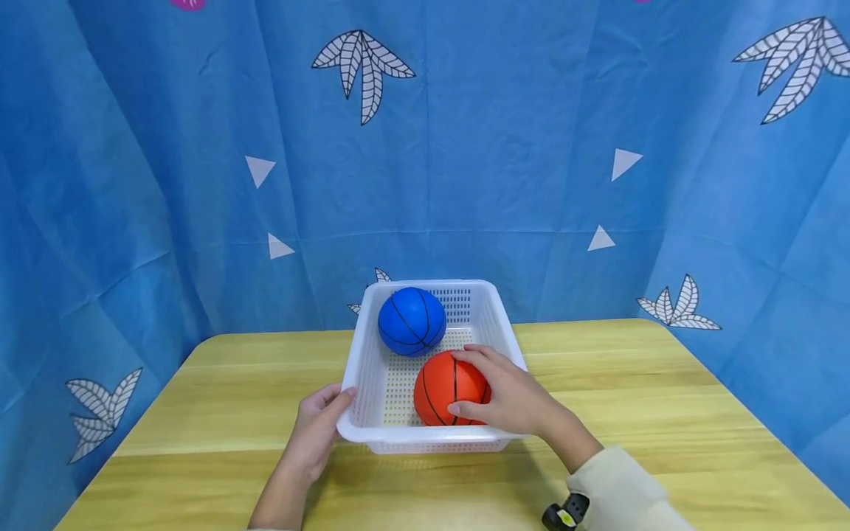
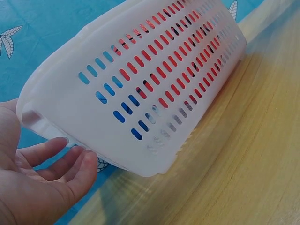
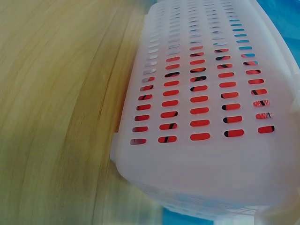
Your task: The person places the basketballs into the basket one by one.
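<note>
A white plastic basket (image 1: 432, 434) with slotted walls stands on the table. My left hand (image 1: 315, 429) grips its left rim near the front corner, thumb over the edge and fingers underneath. Inside, at the front right, sits a red-orange toy basketball (image 1: 438, 387) with black lines. The right hand (image 1: 510, 394) reaches over the basket's right side and holds this ball from above, thumb and fingers spread around it. Behind it, at the back left of the basket, rests a blue toy basketball (image 1: 412, 322). In the right wrist view the red ball shows only through the slots.
The yellow wood-grain table (image 1: 664, 413) extends to both sides of the basket. A blue curtain (image 1: 465, 162) with white leaves and triangles hangs behind and along the sides. A black wrist strap (image 1: 575, 507) hangs by the right sleeve (image 1: 620, 490).
</note>
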`<act>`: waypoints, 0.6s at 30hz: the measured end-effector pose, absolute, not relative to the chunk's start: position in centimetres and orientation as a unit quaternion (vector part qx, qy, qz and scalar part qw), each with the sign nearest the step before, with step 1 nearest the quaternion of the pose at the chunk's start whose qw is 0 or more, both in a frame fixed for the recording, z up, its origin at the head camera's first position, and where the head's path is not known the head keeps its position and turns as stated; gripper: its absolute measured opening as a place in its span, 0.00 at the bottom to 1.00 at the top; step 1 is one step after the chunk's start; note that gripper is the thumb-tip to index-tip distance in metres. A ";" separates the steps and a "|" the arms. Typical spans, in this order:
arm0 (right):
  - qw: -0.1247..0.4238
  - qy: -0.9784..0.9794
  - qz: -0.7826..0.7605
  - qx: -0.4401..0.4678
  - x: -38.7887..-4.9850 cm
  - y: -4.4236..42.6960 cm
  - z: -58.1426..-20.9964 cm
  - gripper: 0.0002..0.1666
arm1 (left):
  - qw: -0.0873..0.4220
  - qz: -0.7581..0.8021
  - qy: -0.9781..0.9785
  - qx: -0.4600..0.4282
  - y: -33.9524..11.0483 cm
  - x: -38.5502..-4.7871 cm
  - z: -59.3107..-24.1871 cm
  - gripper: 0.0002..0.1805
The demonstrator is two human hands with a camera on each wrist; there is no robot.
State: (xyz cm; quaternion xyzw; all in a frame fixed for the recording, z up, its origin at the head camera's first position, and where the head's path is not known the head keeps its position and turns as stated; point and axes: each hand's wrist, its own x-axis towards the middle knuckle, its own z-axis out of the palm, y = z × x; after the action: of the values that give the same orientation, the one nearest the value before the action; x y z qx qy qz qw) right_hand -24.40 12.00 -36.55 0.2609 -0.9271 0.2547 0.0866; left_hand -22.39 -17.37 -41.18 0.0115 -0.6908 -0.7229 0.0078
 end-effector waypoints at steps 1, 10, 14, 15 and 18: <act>0.087 -0.926 0.257 0.262 -24.4 12.0 -36.5 0.40 | 0.008 -0.723 -0.690 0.011 -17.4 -22.4 -41.2 0.24; 0.098 -0.922 0.263 0.268 -24.5 12.0 -36.2 0.39 | 0.017 -0.727 -0.686 0.005 -17.3 -22.5 -41.0 0.23; 0.090 -0.924 0.264 0.261 -24.5 12.1 -36.3 0.38 | 0.019 -0.729 -0.685 0.000 -17.1 -22.6 -41.2 0.23; 0.089 -0.924 0.265 0.260 -24.5 12.2 -36.3 0.38 | 0.020 -0.729 -0.685 -0.001 -17.1 -22.6 -41.2 0.23; 0.087 -0.925 0.267 0.255 -24.4 12.3 -36.3 0.38 | 0.019 -0.730 -0.683 0.000 -16.9 -22.7 -41.2 0.23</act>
State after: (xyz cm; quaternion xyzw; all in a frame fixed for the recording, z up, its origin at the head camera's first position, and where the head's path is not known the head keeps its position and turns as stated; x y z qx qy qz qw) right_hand -24.44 12.33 -36.34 0.2554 -0.9251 0.2671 0.0873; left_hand -22.74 -16.92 -41.21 -0.0001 -0.6828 -0.7303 0.0193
